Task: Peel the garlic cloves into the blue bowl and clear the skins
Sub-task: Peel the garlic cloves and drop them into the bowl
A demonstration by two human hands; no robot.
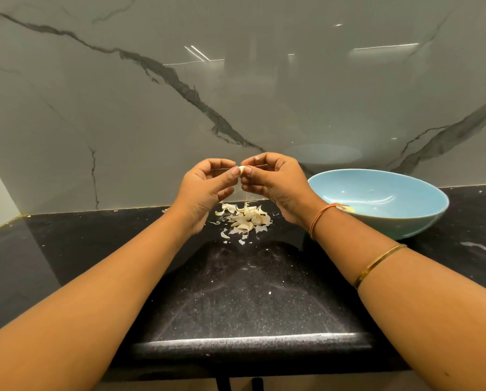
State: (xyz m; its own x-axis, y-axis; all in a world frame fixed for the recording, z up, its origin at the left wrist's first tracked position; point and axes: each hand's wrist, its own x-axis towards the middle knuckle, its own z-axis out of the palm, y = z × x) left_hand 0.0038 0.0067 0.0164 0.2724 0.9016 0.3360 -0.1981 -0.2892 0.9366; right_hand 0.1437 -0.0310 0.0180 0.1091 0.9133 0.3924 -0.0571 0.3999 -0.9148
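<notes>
Both hands are raised above the black counter and meet at one small pale garlic clove (241, 169). My left hand (208, 187) pinches it from the left with thumb and fingertips. My right hand (275, 182) pinches it from the right. Below them a heap of garlic cloves and papery skins (246, 218) lies on the counter, with loose flakes scattered toward me. The blue bowl (382, 193) stands to the right of my right wrist, tilted in the wide view. A yellowish peeled piece (349, 209) shows inside it, partly hidden behind my wrist.
The black speckled counter (250, 292) runs from the marble-patterned back wall (179, 94) to a front edge (250, 342) close to me. Small skin crumbs dot the counter at the left near the wall (165, 210) and to the right of the bowl (474, 245).
</notes>
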